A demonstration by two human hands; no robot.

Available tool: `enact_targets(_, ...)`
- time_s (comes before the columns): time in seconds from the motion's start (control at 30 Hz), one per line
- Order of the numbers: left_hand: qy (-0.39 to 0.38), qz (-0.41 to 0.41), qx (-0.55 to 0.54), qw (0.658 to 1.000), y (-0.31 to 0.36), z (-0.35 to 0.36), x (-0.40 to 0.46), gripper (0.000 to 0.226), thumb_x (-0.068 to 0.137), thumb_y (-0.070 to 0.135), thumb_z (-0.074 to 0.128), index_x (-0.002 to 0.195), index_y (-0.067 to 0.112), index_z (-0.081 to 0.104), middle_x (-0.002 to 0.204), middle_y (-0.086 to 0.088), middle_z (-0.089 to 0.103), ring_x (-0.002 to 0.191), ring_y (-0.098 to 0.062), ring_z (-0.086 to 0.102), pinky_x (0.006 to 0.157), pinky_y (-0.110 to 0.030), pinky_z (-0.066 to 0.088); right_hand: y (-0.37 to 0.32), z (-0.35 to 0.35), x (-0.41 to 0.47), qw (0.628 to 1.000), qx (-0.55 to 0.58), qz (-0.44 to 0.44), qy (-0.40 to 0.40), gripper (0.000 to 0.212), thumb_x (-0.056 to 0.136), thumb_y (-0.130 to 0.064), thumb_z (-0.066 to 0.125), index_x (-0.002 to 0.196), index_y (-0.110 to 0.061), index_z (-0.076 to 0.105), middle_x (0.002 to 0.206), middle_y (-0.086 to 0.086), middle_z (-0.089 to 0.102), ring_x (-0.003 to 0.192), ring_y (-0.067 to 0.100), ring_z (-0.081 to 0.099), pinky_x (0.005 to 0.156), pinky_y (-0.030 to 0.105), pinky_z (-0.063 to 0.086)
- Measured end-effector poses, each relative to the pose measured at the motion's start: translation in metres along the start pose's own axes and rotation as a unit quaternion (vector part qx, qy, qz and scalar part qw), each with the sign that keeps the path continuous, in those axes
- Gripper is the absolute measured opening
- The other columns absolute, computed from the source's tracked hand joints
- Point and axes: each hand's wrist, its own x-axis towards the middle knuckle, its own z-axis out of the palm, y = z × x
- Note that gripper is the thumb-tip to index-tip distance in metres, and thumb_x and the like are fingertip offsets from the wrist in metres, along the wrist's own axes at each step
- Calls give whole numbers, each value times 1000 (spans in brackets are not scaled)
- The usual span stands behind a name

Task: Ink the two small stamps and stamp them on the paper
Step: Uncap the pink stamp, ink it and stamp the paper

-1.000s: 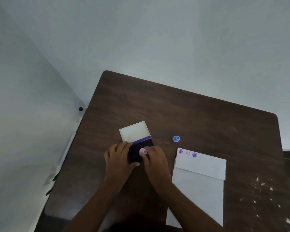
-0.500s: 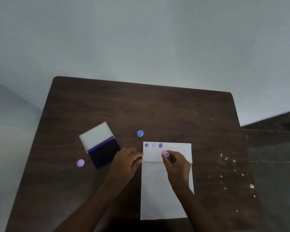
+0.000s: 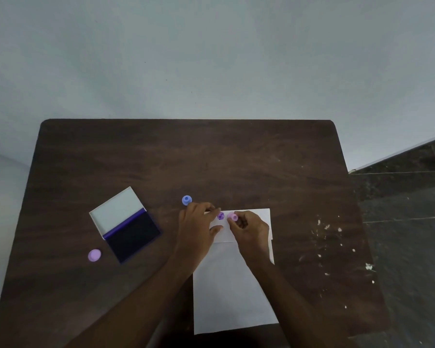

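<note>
A white paper [image 3: 232,295] lies on the dark wooden table [image 3: 211,159], its top folded over. My right hand [image 3: 251,229] pinches a small pink stamp [image 3: 233,217] set on the folded top strip. Just left of it shows a purple stamped mark [image 3: 220,216]. My left hand [image 3: 199,222] rests flat on the paper's top left corner, fingers spread, covering other marks. A small blue stamp [image 3: 186,200] stands on the table just beyond my left hand. The open ink pad [image 3: 131,233] with its white lid lies to the left.
A round pink cap [image 3: 94,255] lies near the ink pad's near left corner. White flecks [image 3: 332,237] dot the table's right side. A pale wall stands behind the table and dark floor tiles [image 3: 407,222] show at the right.
My right hand carried the pink stamp from the ink pad over to the paper and moved it up onto the top strip. My left hand left the pad and now holds the paper.
</note>
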Motion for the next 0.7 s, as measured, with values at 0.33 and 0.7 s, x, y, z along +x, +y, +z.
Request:
enact_targets(0.33, 17, -8, -19, 1000, 1, 9, 4, 53, 85, 49, 60, 131, 23, 54, 137, 1, 54, 123, -19, 47, 108, -28, 29, 6, 12, 10, 1000, -7, 8, 8, 29, 88, -38, 62, 100, -13, 69, 100, 4, 73, 74, 8, 56, 63, 0, 37)
enact_targets(0.7, 21, -10, -15, 1000, -3, 22, 6, 45, 79, 42, 71, 118, 20, 64, 122, -3, 65, 111, -23, 58, 100, -33, 40, 5, 14, 11, 999, -8, 38, -1, 29, 91, -40, 57, 99, -14, 68, 100, 4, 72, 77, 11, 57, 69, 13, 44)
